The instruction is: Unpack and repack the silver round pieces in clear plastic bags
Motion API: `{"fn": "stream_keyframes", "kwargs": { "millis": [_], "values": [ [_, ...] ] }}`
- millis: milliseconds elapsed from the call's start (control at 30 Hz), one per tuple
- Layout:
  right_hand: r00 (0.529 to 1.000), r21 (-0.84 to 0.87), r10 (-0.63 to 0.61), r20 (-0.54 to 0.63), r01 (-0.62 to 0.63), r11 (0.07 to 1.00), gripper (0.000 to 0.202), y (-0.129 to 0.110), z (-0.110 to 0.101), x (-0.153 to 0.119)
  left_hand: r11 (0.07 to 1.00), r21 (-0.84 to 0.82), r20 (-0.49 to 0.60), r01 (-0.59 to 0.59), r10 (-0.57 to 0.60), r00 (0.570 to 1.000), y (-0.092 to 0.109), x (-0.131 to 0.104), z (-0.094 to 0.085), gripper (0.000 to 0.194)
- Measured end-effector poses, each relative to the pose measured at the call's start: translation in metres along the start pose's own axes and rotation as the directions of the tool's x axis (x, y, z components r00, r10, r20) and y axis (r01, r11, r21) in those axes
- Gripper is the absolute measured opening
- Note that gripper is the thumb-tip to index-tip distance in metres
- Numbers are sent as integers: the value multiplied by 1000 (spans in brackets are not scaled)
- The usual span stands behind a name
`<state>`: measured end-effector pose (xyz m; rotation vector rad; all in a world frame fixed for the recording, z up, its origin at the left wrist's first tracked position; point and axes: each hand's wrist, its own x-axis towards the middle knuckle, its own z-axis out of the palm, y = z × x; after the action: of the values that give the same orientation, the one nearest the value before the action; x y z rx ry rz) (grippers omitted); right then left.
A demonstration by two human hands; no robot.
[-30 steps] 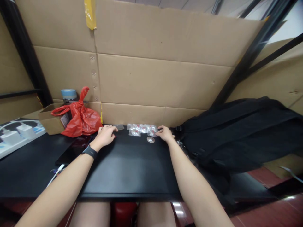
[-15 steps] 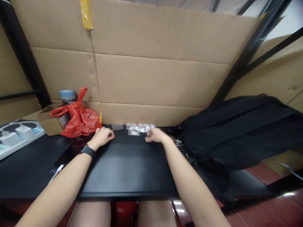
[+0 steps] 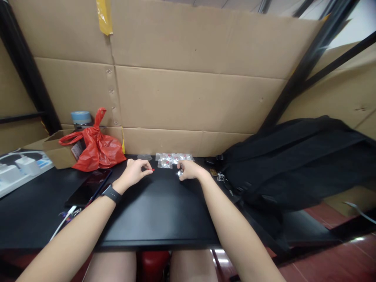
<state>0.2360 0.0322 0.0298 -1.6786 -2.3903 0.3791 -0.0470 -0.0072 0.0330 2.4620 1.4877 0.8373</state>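
Observation:
Between thumb and fingertips my left hand pinches a small red piece, too small to name, just above the black tabletop. My right hand is closed on a small shiny silvery round piece whose kind I cannot make out; fingers partly cover it. Right behind that hand lies a group of small clear plastic packets with silvery and red contents. An empty-looking clear plastic bag lies flat to the left of the packets, behind my left hand.
At the left stand a red plastic bag, a cardboard box, a blue-lidded bottle and a white power strip. A phone lies by my left forearm. A black backpack and keyrings occupy the right. Cardboard walls the back.
My left hand has moved right with the red piece, closer to my right hand. My right hand has shifted slightly left, and the silvery piece in it now shows more.

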Motion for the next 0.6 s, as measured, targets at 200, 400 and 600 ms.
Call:
{"fn": "stream_keyframes", "kwargs": {
  "millis": [200,400,600],
  "values": [
    [999,-68,13,36,-10,998,52,-2,-3,-1,1000,-2,-24,1,-1,1000,-3,1,5,13],
    [997,-75,-53,-48,49,996,48,-2,-1,1,999,-19,-75,28,-29,997,-6,2,6,8],
    [825,205,-383,-416,495,844,41,-41,5,-4,992,-125,-119,28,-43,992,-2,2,10,5]
  ]
}}
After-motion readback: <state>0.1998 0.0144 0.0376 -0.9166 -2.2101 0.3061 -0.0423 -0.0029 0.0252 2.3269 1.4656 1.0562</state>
